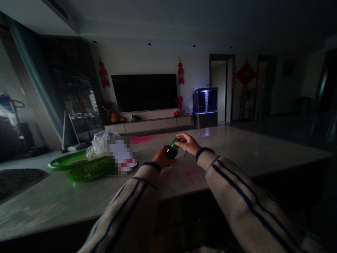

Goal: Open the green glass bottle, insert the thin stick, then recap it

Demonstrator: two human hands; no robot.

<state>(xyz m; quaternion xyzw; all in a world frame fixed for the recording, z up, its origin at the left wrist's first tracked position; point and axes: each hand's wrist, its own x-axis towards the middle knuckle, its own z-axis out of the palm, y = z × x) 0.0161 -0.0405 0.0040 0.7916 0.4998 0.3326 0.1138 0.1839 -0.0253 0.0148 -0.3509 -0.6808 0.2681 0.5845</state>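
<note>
Both my hands meet over the middle of a pale stone table (231, 151). My left hand (162, 159) is closed around a small dark green object (171, 150), perhaps a bottle or container. My right hand (187, 143) pinches the top of the same green object with curled fingers. Both arms wear beige sleeves with dark stripes. The room is dim, so the object's details are hard to make out.
A green plastic basket (79, 168) with a clear plastic bag (101, 146) and a white packet stands on the table to the left. Beyond are a wall TV (144, 92), a low cabinet, a lit fish tank (205, 102) and red hanging decorations.
</note>
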